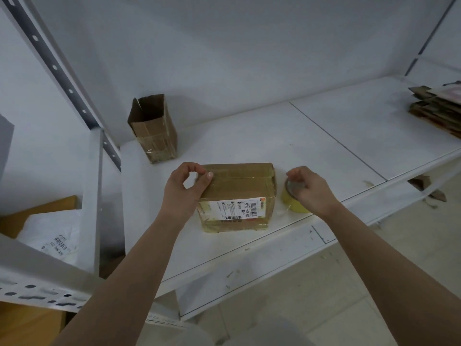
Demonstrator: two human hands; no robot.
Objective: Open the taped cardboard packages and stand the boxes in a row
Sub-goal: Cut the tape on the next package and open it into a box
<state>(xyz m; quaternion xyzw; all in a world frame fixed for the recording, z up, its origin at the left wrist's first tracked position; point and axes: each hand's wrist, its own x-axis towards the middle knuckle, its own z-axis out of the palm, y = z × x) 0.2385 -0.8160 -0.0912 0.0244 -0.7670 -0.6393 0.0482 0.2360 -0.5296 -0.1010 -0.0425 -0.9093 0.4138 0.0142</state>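
At the far left, beyond the shelf's left edge, a white mailer bag (53, 237) lay on a lower level beside a perforated steel upright (53, 67). On the white shelf (324, 151), an opened cardboard box (153, 128) stood upright near the rear left corner, its open end facing up and its long axis vertical. The taped package (237, 197) lay flat near the front edge, just in front of and to the right of that box, with its long axis running roughly left to right and its shipping label (234, 208) on the side facing the front edge. The left hand (184, 189) gripped the package's upper left corner, fingers curled over it. Just beside the package's right side stood a yellow tape roll (293, 199); the right hand (311, 189) held it, fingers curled over its top. To the right, the shelf surface lay bare up to a stack of flattened cardboard (436, 106) at the right rear edge.
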